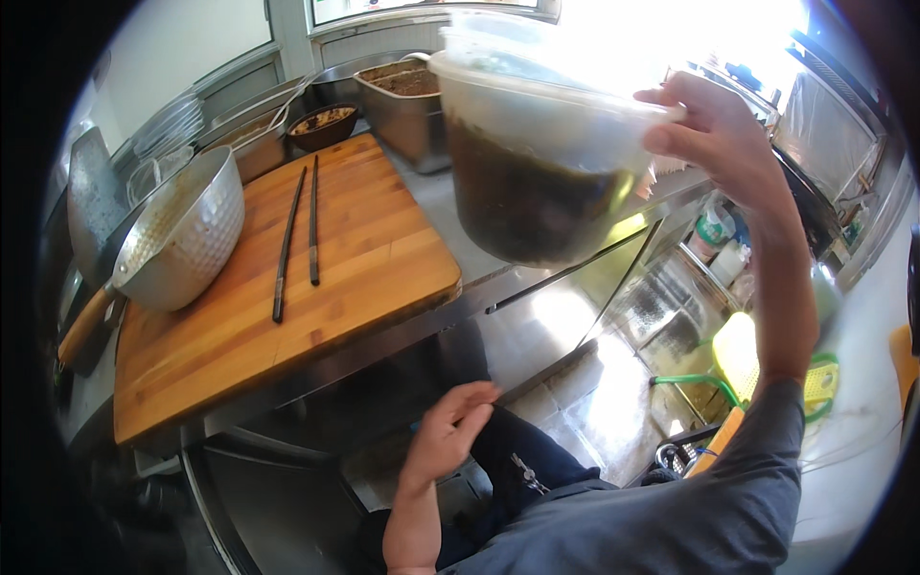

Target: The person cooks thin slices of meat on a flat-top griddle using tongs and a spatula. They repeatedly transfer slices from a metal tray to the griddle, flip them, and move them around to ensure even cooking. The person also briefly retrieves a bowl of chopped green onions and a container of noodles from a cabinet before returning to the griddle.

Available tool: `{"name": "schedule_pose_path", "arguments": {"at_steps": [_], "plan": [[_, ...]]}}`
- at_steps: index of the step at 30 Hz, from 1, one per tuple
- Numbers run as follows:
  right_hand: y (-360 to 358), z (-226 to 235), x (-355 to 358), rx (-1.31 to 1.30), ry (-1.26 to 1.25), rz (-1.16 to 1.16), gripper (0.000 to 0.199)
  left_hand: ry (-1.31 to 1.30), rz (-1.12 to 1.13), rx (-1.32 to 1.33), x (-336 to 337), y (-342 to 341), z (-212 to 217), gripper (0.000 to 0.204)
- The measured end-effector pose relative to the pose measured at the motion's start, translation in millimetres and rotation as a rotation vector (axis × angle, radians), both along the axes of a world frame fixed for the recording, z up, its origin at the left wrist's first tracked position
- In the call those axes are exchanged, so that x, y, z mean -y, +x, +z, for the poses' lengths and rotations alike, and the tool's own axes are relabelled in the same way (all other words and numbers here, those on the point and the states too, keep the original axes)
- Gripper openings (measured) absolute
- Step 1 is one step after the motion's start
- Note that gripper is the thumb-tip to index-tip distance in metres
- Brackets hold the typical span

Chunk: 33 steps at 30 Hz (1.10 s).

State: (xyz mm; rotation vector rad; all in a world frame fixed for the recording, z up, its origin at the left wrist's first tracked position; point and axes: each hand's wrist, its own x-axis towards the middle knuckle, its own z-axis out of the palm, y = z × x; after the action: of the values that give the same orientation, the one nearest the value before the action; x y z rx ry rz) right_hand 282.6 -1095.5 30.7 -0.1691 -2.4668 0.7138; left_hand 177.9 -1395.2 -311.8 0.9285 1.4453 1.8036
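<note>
My right hand (704, 134) grips the rim of a large translucent plastic tub (546, 177) at the upper middle. Dark, nearly black contents fill its lower part. The tub is tilted and stands out over the counter's front edge; whether its base touches the counter, I cannot tell. Low in the middle, my left hand (452, 433) hangs in front of the counter, fingers loosely stretched and nothing visible in them. A pair of dark chopsticks (314, 220) lies on the wooden cutting board (383, 249) to the left. Beside them a hammered metal saucepan (187, 240) with a wooden handle sits tilted at the board's left edge.
Behind the board stand a metal container (402, 110) with brown contents, a dark bowl (323, 126) and a long metal tray (254, 144). Stacked clear plastic containers (171, 125) are at the far left. At the right, a yellow-green plastic thing (736, 355) and bottles (730, 261) stand lower down.
</note>
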Motion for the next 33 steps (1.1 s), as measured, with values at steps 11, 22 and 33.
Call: {"name": "schedule_pose_path", "arguments": {"at_steps": [11, 22, 33], "plan": [[150, -38, -5, -0.131, 0.058, -0.061, 0.048, 0.58, -0.555, 0.534, -38, 51, 126, 0.066], [102, -175, 68, 0.174, -0.018, 0.48, 0.054, 0.388, -0.052, 0.605, 80, 101, -29, 0.064], [-42, -417, 188, 0.219, -0.3, 0.687, 0.043, -0.001, 0.676, 0.898, 166, 46, -183, 0.067]]}}
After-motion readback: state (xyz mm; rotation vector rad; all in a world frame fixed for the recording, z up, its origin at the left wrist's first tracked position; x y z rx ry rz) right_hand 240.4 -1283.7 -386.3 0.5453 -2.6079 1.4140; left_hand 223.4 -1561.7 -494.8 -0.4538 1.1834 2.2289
